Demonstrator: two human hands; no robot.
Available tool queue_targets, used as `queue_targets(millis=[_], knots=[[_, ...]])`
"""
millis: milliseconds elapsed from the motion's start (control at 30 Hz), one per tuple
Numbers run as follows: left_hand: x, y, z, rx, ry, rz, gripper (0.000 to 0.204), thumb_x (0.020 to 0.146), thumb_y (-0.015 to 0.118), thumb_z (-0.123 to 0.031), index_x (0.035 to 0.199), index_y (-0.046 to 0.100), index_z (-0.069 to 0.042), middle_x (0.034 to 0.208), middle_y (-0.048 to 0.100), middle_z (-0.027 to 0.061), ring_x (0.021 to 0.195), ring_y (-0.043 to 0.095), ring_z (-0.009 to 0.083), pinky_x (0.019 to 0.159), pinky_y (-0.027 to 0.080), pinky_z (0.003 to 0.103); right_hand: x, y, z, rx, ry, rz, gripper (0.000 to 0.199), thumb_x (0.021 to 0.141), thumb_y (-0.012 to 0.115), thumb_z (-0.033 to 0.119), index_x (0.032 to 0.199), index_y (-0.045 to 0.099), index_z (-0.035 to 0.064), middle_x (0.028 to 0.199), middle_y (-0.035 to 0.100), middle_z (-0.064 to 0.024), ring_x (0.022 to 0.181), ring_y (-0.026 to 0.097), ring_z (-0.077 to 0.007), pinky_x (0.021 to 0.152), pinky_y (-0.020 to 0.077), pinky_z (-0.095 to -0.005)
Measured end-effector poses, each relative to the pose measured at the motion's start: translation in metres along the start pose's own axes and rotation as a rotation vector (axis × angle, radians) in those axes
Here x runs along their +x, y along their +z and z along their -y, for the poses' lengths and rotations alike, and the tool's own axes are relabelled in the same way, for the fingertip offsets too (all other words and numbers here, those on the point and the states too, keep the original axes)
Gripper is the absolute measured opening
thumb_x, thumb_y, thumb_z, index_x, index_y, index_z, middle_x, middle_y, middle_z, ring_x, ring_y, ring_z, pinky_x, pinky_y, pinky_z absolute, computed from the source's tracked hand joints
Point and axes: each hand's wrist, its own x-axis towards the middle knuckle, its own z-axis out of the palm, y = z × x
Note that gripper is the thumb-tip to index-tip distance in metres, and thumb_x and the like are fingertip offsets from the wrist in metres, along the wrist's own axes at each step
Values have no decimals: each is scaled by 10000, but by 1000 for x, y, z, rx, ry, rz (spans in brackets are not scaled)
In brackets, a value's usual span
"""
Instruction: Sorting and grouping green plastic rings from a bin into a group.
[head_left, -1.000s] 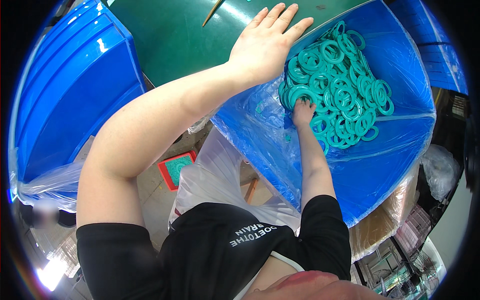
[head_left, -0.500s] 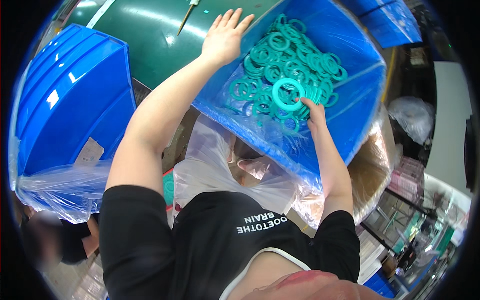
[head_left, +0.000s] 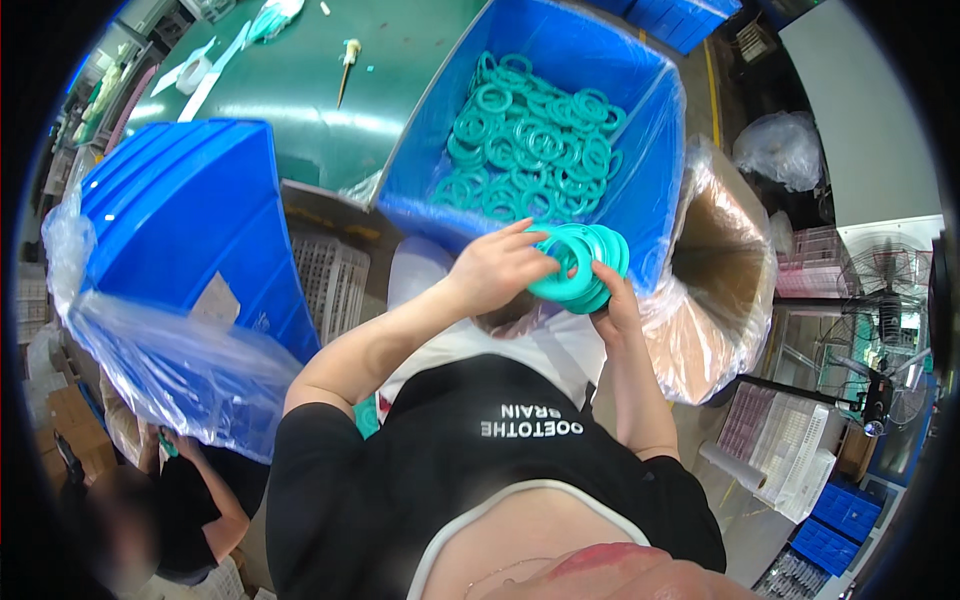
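A loose stack of teal rings [head_left: 612,248] is held between my two hands, above the near edge of a blue bin [head_left: 648,130]. My right hand [head_left: 619,308] grips the stack from its right side, thumb across the front ring. From the left, my left hand [head_left: 500,268] has its fingertips on the rings, some reaching into the front ring's opening. Inside the bin, which is lined with clear plastic, lies a heap of the same kind of teal rings [head_left: 540,140].
A green table [head_left: 390,60] with a thin pointed tool [head_left: 348,70] adjoins the bin. Another blue bin [head_left: 190,215] stands at left, draped in plastic. A plastic-lined box [head_left: 720,230] is at right. A co-worker [head_left: 195,510] is at lower left; a fan [head_left: 885,300] stands far right.
My left hand has come from the bin's far left edge down to the rings. My right hand has lifted a stack out of the heap toward me. The view has shifted.
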Motion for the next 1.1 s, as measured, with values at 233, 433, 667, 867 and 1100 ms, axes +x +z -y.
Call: queue_targets(millis=[233, 433, 667, 867, 1100], knots=[[-63, -7, -40, -1344, -1011, -223, 262, 990, 409, -234, 1049, 502, 4, 645, 594, 76, 769, 664, 209, 726, 512, 311, -33, -19, -60, 89, 47, 150, 226, 840, 647, 113, 1032, 559, 32, 856, 558, -23, 872, 545, -160, 846, 445, -314], [-87, 12, -59, -1369, -973, -99, 333, 997, 376, -312, 1034, 514, -11, 588, 538, 31, 731, 654, 190, 708, 505, 299, -54, -10, -76, -228, 76, 56, 274, 754, 740, 145, 957, 596, 30, 795, 590, -14, 696, 550, -89, 634, 438, -236], [-85, 5, -49, -1579, -1011, 49, 485, 996, 289, -434, 953, 563, -36, 624, 523, 6, 742, 609, 156, 738, 488, 290, -63, -18, -67, -378, 3, 102, 255, 723, 762, 165, 880, 613, 31, 731, 594, -15, 621, 544, -90, 581, 422, -237], [-88, 2, -44, -1432, -980, 215, 404, 991, 356, -394, 913, 564, -57, 673, 548, -3, 727, 576, 116, 733, 466, 275, -69, -24, -66, -461, 17, 93, 268, 711, 768, 171, 872, 618, 19, 721, 602, -33, 594, 550, -96, 544, 417, -236], [-89, 32, -52, -949, -976, 45, 173, 929, 532, -207, 881, 557, -43, 622, 556, 27, 597, 556, 117, 560, 439, 292, -71, -28, -64, -492, 71, 59, 291, 705, 773, 184, 882, 618, 14, 706, 597, -33, 588, 553, -98, 532, 415, -233]])
